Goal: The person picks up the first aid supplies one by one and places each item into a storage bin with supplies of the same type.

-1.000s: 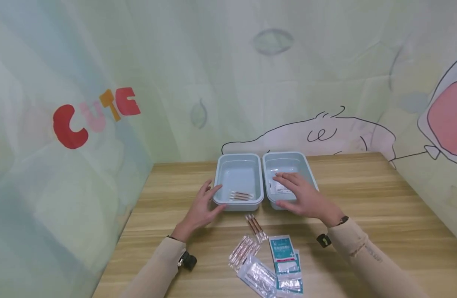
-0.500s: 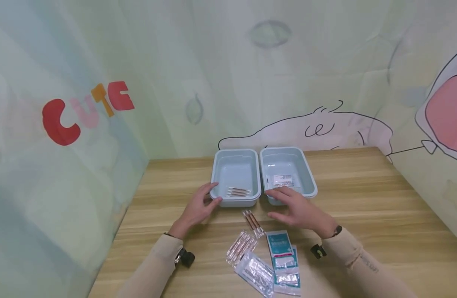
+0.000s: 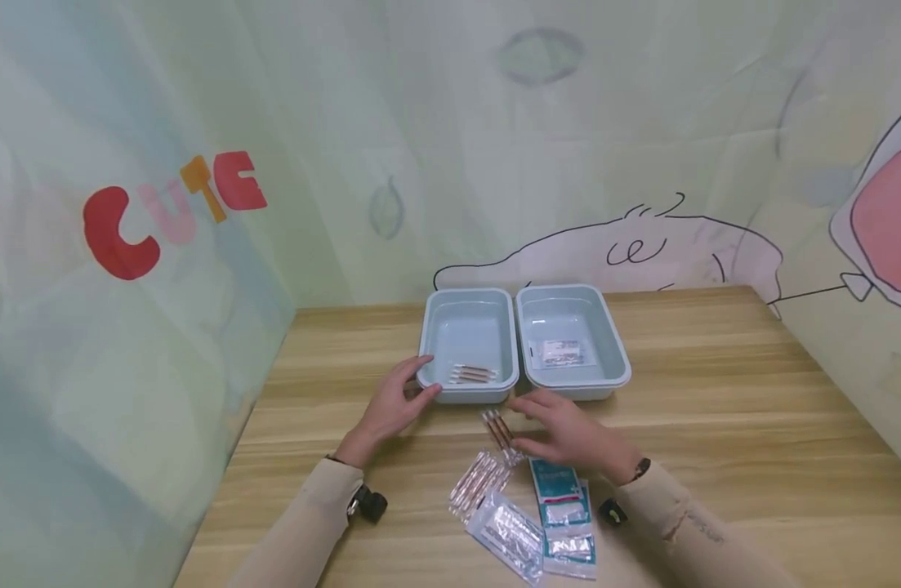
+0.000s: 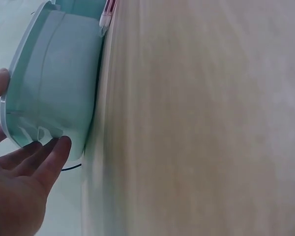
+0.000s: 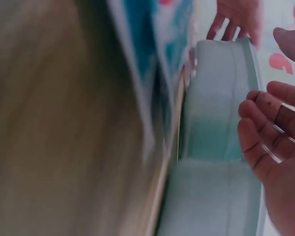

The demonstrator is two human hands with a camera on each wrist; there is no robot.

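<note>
My left hand (image 3: 393, 408) holds the near left corner of the left light-blue plastic bin (image 3: 468, 394), thumb at the front rim and fingers along its side. In this bin lie several brown-stemmed cotton swabs (image 3: 474, 374). My right hand (image 3: 568, 429) hovers with loosely bent fingers just right of a small group of cotton swabs (image 3: 497, 429) on the table; it holds nothing. Its fingers (image 5: 258, 147) are apart from the bins in the right wrist view. The right bin (image 3: 578, 392) contains a clear packet (image 3: 562, 354).
Nearer on the wooden table (image 3: 751, 425) lie more wrapped swabs (image 3: 479, 486), a clear sachet (image 3: 507, 535) and overlapping teal-and-white packets (image 3: 568, 514). A printed curtain (image 3: 347, 163) hangs behind the table's back edge.
My right hand has come back from over the right bin, moving left and nearer, to beside the swabs on the table. The left hand stays at the left bin's corner.
</note>
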